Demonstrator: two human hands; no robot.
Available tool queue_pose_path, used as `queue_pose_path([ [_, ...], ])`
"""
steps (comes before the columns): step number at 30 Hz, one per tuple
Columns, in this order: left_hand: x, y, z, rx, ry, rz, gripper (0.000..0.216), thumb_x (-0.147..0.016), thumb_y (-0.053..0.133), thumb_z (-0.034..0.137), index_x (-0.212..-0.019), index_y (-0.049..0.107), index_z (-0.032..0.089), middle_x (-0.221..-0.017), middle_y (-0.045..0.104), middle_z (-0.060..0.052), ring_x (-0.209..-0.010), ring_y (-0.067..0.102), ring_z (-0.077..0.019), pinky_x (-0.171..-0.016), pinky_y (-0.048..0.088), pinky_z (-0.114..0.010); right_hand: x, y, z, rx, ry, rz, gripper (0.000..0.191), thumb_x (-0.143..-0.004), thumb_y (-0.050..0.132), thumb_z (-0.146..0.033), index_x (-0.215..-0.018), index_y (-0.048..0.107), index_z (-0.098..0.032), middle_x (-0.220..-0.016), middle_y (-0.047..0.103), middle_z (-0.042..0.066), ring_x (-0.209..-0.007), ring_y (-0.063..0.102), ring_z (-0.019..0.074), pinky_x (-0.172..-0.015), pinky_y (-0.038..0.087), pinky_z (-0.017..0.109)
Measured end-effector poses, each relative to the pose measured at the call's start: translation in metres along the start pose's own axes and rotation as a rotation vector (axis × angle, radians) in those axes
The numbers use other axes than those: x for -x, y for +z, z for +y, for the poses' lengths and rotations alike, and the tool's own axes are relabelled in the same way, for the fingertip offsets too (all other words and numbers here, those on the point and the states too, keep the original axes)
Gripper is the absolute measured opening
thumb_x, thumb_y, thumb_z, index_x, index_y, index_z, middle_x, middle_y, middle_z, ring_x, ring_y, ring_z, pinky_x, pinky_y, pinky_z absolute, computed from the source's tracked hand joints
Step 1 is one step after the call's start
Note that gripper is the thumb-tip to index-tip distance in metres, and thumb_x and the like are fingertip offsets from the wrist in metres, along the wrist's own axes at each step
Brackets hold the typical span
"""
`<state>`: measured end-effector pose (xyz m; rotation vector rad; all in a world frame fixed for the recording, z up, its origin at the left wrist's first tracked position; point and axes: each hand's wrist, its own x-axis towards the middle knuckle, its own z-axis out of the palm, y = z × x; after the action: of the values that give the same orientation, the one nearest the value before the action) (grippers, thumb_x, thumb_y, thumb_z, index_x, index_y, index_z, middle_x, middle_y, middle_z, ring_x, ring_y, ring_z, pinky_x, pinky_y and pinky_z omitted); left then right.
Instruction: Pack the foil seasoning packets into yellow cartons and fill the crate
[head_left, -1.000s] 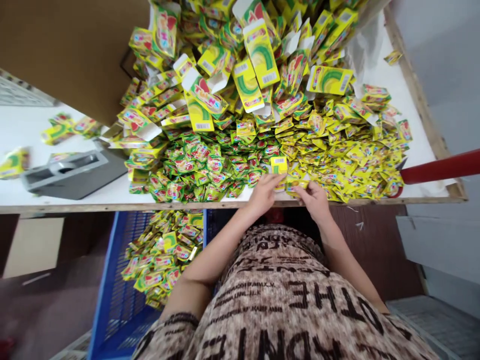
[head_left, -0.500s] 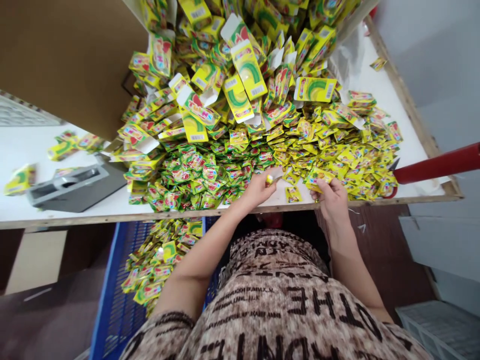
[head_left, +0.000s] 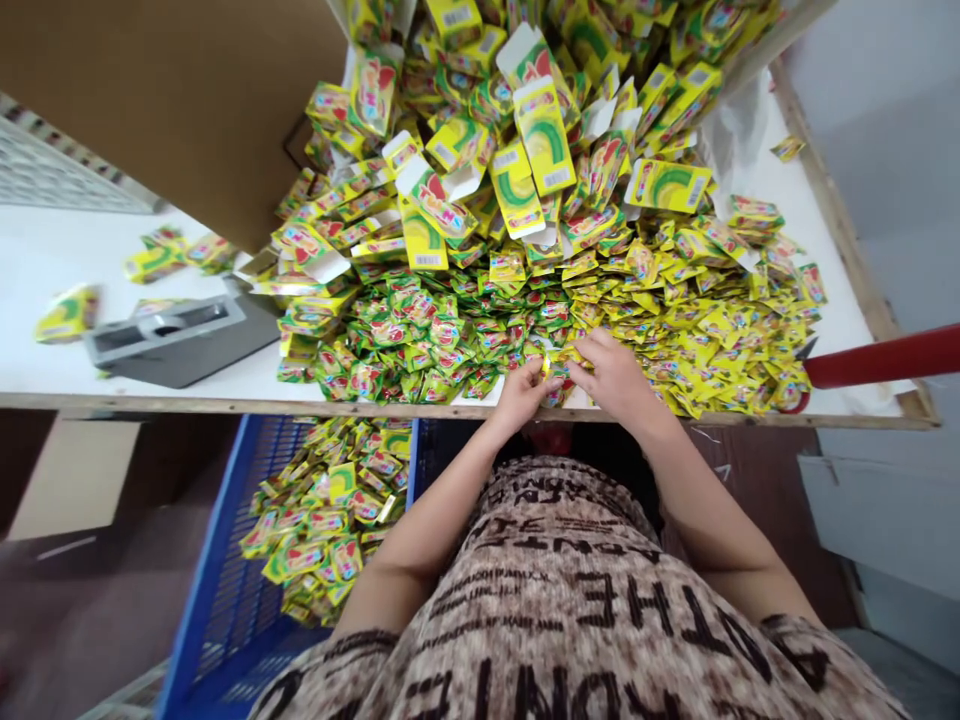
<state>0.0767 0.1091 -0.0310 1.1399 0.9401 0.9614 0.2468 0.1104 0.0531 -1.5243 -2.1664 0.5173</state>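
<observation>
At the table's front edge my two hands meet. My left hand point(head_left: 523, 393) is closed around a small yellow candy box point(head_left: 548, 362), mostly hidden by the fingers. My right hand point(head_left: 616, 378) comes against the box from the right, its fingers pinching a yellow sachet point(head_left: 574, 357) at the box's end. How far the sachet is inside the box I cannot tell. Just beyond the hands lie a heap of green sachets point(head_left: 409, 325) on the left and a heap of yellow sachets point(head_left: 697, 335) on the right.
Behind the sachets, open candy boxes point(head_left: 544, 130) are piled high. A grey tape dispenser point(head_left: 184, 340) stands at left near a brown carton point(head_left: 187, 90). A red-handled tool point(head_left: 885, 357) juts in from the right. Below the table, a blue crate point(head_left: 217, 560) holds several filled boxes.
My right hand has moved left from the yellow heap with a sachet and now meets the box in my left hand. The view has shifted, so the table appears farther right.
</observation>
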Motion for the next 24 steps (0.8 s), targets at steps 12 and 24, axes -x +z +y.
queue_pose_path([
  [12, 0.007, -0.003, 0.002, 0.112, -0.002, -0.058, 0.041, -0.077, 0.072, 0.044, -0.106, 0.068, 0.014, -0.1, 0.069, -0.005, -0.094, 0.06, -0.0193, -0.089, 0.044, -0.031, -0.022, -0.017, -0.008, -0.037, -0.154, -0.257, 0.015, -0.086, 0.06, -0.019, -0.099, 0.067, -0.018, -0.091, 0.063, 0.006, -0.078, 0.057, 0.0187, -0.071, 0.041, 0.029],
  [24, 0.012, -0.004, 0.005, 0.122, -0.04, -0.038, 0.047, -0.073, 0.076, 0.045, -0.108, 0.068, 0.015, -0.105, 0.07, -0.006, -0.098, 0.061, -0.0202, -0.093, 0.045, -0.032, 0.002, 0.007, 0.016, -0.293, -0.112, -0.088, 0.02, -0.092, 0.055, -0.028, -0.089, 0.075, -0.022, -0.112, 0.066, 0.009, -0.106, 0.058, 0.0228, -0.096, 0.043, 0.042],
])
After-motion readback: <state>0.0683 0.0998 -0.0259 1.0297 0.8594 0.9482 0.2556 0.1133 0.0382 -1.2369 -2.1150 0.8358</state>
